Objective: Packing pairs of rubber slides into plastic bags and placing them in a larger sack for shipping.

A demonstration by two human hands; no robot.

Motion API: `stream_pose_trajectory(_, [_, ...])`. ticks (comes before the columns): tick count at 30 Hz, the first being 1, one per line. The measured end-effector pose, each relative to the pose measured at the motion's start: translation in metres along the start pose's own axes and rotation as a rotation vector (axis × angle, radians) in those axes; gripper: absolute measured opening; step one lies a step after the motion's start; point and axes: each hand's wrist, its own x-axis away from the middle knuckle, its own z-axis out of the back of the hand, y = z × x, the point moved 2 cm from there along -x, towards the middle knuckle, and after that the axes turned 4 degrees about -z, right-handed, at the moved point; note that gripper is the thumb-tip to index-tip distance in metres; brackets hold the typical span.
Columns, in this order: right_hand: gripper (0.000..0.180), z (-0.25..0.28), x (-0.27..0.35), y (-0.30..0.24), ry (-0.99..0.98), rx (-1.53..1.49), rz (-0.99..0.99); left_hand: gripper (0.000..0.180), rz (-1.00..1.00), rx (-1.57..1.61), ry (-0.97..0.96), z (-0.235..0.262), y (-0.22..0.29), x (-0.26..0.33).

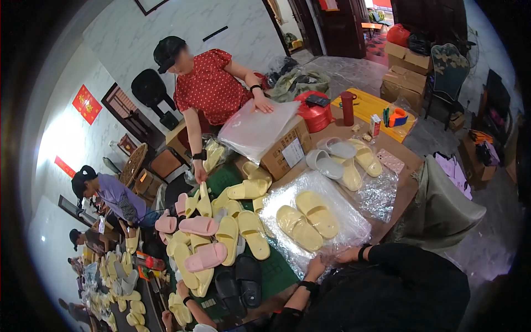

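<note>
In front of me a pair of pale yellow slippers lies on a stack of clear plastic bags. My left hand is at the near edge of the bags, its fingers closed on the plastic. Close beside it, my right hand also grips that edge, fingers partly hidden. Left of the bags is a heap of yellow and pink slippers, among them a pink slipper. A black pair of slippers lies nearest to my left arm.
Across the table a person in red rests a hand on plastic sheets over a cardboard box. Another person's hand is at the heap's left. Grey slippers, a red bottle and a draped chair stand right.
</note>
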Motion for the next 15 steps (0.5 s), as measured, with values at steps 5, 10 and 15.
stream_pose_trajectory(5, [0.034, -0.008, 0.002, 0.012, -0.022, 0.176, 0.164, 0.051, -0.026, 0.053, -0.028, -0.003, -0.007, -0.003])
stream_pose_trajectory(10, [0.033, -0.011, -0.002, 0.023, 0.42, 0.056, 0.04, 0.041, -0.127, 0.228, 0.05, -0.017, -0.021, -0.008])
stream_pose_trajectory(15, [0.031, -0.017, -0.025, 0.051, 0.757, 0.082, 0.01, 0.041, -0.112, 0.426, 0.096, -0.049, -0.08, -0.022])
